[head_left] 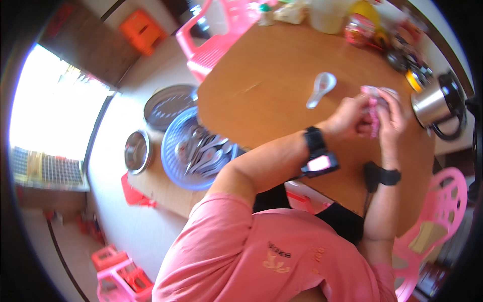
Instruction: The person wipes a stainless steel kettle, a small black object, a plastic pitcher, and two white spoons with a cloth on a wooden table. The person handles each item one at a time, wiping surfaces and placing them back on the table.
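Note:
My left hand (347, 117) and my right hand (392, 117) meet over the right part of the brown wooden table (261, 75). Both are closed around a bunched pink cloth (374, 118), which shows between the fingers. A pale pinkish piece shows at the top of the grip; whether it is more cloth or something wrapped in it, I cannot tell. On the tabletop just left of my hands lies a white soup spoon (322, 88), its handle pointing toward me. Down to the left, a blue plastic basket (170, 168) holds several spoons (209, 156).
A steel kettle (431, 106) with a black handle stands right of my hands. Jars and bags (359, 27) crowd the table's far edge. Beside the basket are a steel bowl (137, 152) and a round metal tray (160, 103). Pink chairs (214, 58) stand around the table.

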`<state>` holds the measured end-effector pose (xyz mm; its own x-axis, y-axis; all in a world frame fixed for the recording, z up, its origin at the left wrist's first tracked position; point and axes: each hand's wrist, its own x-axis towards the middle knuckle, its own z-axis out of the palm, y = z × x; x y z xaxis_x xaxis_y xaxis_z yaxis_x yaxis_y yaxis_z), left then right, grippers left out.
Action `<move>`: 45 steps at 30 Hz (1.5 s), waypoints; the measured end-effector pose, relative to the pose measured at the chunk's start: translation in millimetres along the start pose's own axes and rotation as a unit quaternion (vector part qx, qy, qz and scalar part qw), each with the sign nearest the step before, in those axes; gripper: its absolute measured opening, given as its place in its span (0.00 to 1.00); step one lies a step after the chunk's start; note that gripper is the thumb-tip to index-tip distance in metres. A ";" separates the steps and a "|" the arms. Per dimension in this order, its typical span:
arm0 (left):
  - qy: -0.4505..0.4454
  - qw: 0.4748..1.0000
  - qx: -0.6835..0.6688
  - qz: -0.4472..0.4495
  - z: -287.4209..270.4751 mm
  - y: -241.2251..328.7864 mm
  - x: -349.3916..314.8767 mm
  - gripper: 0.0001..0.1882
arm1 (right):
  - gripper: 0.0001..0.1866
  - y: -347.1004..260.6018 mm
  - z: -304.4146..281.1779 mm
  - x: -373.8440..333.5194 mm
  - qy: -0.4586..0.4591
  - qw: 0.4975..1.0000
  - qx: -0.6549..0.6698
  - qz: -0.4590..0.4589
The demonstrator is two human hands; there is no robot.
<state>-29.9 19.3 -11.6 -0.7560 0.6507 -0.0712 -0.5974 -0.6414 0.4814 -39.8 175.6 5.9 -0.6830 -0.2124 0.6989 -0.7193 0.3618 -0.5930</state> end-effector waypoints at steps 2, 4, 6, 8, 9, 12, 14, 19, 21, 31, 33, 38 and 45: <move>0.006 0.999 0.035 0.016 2.2 1.5 -0.8 0.26 | 0.12 19.3 -6.4 -0.7 -0.028 0.998 0.007 0.058; 0.046 0.997 0.040 0.051 7.7 0.2 -2.1 0.23 | 0.14 36.6 -17.0 -0.2 -0.041 0.994 0.014 0.102; 0.065 0.996 0.046 0.043 11.6 -1.9 -5.3 0.22 | 0.18 50.2 -22.8 -1.6 0.010 0.958 0.092 0.271; 0.038 0.996 0.050 0.057 14.7 -3.0 -5.7 0.22 | 0.20 55.9 -28.7 -6.2 0.022 0.952 0.127 0.279; 0.046 0.995 0.055 0.065 14.8 -3.2 -5.8 0.22 | 0.20 58.7 -26.8 -7.6 0.035 0.943 0.151 0.296; 0.047 0.996 0.052 0.064 12.9 -2.2 -4.5 0.22 | 0.21 61.0 -24.2 -8.3 0.080 0.924 0.180 0.327; 0.035 0.997 0.037 0.053 11.8 -1.1 -3.3 0.22 | 0.22 59.5 -24.2 -8.1 0.083 0.928 0.101 0.348; 0.060 0.995 0.058 0.059 14.1 -1.0 -4.0 0.24 | 0.21 51.5 -24.6 -8.4 0.060 0.950 0.045 0.303; 0.066 0.994 0.064 0.066 15.7 -0.9 -5.3 0.25 | 0.21 46.1 -23.5 -7.8 0.045 0.954 0.022 0.295; 0.081 0.993 0.056 0.069 12.1 -2.7 -2.8 0.23 | 0.15 -3.1 -2.5 -0.2 -0.012 0.985 -0.142 0.096; 0.088 0.994 0.034 0.062 10.9 -3.2 -1.2 0.22 | 0.14 -9.0 1.4 -3.1 0.032 0.985 -0.113 0.127; 0.078 0.993 0.035 0.082 11.0 -3.0 -0.1 0.18 | 0.12 -7.7 -2.0 -4.2 0.098 0.970 -0.084 0.206; 0.148 0.980 0.032 0.130 11.7 2.2 3.4 0.15 | 0.12 -12.2 -3.2 -3.9 -0.025 0.984 -0.148 0.099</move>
<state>-30.6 24.8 -0.7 -0.9308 0.3161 -0.1838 -0.3629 -0.7375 0.5695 -28.0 174.9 11.7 -0.8170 -0.1532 0.5558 -0.5080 0.6472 -0.5684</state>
